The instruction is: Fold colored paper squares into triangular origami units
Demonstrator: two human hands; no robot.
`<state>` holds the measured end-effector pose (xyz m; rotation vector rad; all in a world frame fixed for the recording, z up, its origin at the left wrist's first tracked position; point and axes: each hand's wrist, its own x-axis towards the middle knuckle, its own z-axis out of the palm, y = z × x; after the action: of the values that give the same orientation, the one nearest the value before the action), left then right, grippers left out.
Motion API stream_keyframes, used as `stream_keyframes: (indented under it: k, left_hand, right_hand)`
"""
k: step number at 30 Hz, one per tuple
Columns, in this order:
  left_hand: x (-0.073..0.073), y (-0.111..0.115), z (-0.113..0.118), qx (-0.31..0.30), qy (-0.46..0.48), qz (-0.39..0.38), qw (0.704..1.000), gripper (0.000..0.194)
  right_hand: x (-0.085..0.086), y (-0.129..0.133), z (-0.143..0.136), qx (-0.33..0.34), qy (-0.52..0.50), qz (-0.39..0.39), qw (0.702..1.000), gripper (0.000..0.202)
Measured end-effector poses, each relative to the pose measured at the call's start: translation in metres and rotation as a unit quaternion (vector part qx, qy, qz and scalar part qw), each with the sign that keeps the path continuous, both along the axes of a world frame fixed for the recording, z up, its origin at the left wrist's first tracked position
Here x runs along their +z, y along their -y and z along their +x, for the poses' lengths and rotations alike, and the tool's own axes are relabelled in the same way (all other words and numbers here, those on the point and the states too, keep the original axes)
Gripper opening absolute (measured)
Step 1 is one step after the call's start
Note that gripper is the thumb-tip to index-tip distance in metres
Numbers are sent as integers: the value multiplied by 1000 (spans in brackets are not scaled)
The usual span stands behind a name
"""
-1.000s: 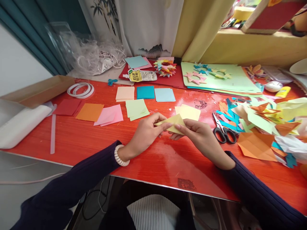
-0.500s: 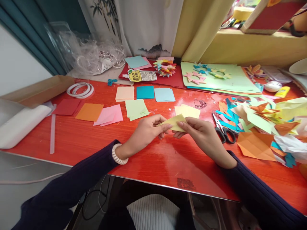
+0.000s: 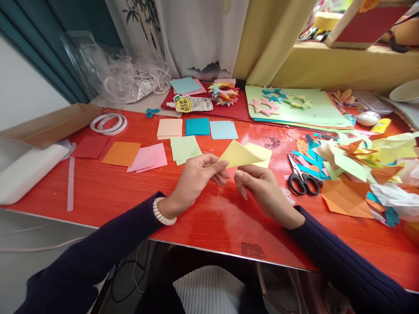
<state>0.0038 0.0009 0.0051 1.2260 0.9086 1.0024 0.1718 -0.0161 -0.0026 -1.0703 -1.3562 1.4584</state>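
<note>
Obstructed and cropped items about the hands.
The folded yellow paper (image 3: 236,152) in the left hand (image 3: 198,174) partly covers the yellow sheets (image 3: 266,153) beyond; contact with the right hand (image 3: 260,187) cannot be confirmed. Far left of both hands, the white roll (image 3: 29,174) is cut by the frame; far right, the white dish (image 3: 406,91) likewise. Pouch (image 3: 194,104) fine print, beyond the left hand: illegible.

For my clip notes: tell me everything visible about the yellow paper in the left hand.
The yellow paper is plain, thin-looking and roughly triangular, apparently folded, with one point toward the right. The left hand pinches its lower left corner, thumb uppermost, holding it above the red table. It partly hides paler sheets behind. Whether the right hand touches its lower edge is unclear.
</note>
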Motion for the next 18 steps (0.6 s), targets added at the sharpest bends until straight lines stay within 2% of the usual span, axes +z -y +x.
stream_keyframes:
  k: [6, 10, 18]
  left_hand:
    - [-2, 6, 5, -12, 4, 4, 1000, 25]
    - [-1, 5, 4, -11, -8, 2, 1000, 25]
    - [-2, 4, 3, -13, -15, -2, 1000, 22]
  right_hand:
    - [2, 5, -10, -75, -14, -30, 997, 48]
    - [3, 2, -6, -94, -25, -42, 994, 52]
    - [3, -2, 3, -116, -23, -6, 993, 51]
